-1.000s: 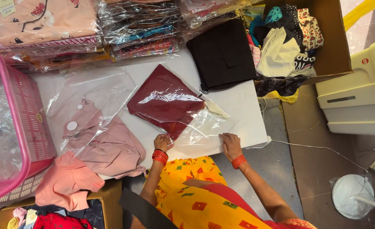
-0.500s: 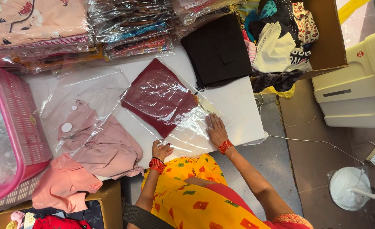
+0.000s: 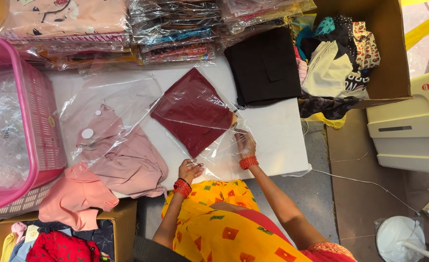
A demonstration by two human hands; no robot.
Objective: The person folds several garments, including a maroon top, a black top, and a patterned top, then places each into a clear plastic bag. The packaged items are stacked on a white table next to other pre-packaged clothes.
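Gripping clear bag (image 3: 214, 145) w/ both hands, L (image 3: 190, 170) R (image 3: 245, 143), maroon garment (image 3: 192, 111) diamond-wise, corner toward person

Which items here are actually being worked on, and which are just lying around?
In hand:
- left hand and right hand, both on the clear bag
- maroon garment inside that bag

Lying about:
- black garment
- pink garments under loose plastic
- pink basket
- stacks of bagged clothes
- cardboard box of mixed clothes
- cream machine
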